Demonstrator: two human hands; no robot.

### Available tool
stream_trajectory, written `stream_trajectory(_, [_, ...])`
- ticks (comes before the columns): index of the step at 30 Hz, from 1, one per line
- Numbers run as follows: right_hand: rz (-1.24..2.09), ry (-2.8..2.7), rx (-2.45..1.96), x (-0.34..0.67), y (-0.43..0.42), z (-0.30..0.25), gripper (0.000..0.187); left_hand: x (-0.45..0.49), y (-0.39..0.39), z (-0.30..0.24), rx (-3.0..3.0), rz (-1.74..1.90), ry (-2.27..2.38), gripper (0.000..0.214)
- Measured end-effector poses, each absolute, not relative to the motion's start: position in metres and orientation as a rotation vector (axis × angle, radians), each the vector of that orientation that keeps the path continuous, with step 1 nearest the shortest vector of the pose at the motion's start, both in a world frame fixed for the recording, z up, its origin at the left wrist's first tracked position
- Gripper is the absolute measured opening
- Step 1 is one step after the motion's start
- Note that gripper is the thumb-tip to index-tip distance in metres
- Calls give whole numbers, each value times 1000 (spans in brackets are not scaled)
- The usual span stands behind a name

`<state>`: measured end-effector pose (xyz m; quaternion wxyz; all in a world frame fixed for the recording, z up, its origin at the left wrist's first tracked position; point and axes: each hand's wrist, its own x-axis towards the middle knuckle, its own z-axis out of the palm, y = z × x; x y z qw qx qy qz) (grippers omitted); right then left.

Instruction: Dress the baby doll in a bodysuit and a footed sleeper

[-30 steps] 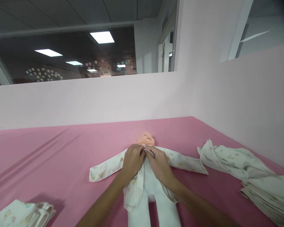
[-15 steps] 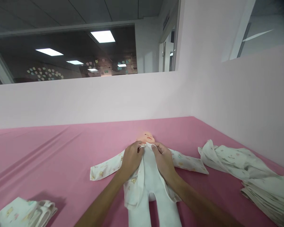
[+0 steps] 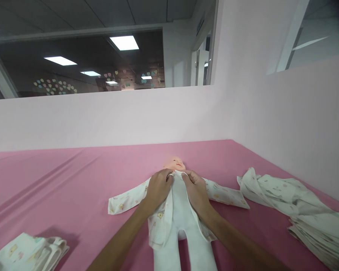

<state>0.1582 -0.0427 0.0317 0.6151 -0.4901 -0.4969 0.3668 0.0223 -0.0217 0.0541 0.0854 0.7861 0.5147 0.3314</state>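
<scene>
A baby doll [image 3: 175, 164] lies on its back, head toward the wall, with a white cloth body and legs [image 3: 180, 210]. It wears a white printed baby jacket [image 3: 158, 222] whose front hangs apart, and both sleeves spread out to the sides. My left hand [image 3: 159, 187] pinches the jacket's left front edge near the doll's neck. On the opposite edge, close to the collar, my right hand [image 3: 197, 188] has its thumb and fingers closed on the fabric. The fingertips are partly hidden by the hands and cloth.
A pink sheet [image 3: 73, 180] covers the surface up to the white wall [image 3: 115, 120]. Folded printed cloth [image 3: 28, 252] lies at the lower left. Rumpled printed cloth [image 3: 282, 192] rests on a folded stack [image 3: 319, 237] at the right. A window [image 3: 87, 67] is above the wall.
The view has shifted very slightly. Both hands stay at the jacket's collar, and the doll and cloths keep their places.
</scene>
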Motion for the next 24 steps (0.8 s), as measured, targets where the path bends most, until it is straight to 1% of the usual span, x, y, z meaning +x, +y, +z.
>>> stream_trajectory(6, [830, -1136, -1139, 158, -44, 34, 27, 22, -21, 56, 2385, 916, 1552, 27])
stream_trajectory(10, [840, -1135, -1120, 158, -45, 34, 29, 22, -19, 54, 2403, 945, 1482, 26])
stream_trajectory(16, [842, -1135, -1145, 160, -42, 31, 31, 24, -21, 50, 2356, 981, 1559, 25])
stream_trajectory(24, [848, -1229, -1075, 153, -48, 31, 27, 25, -22, 40, 2682, 767, 1778, 23])
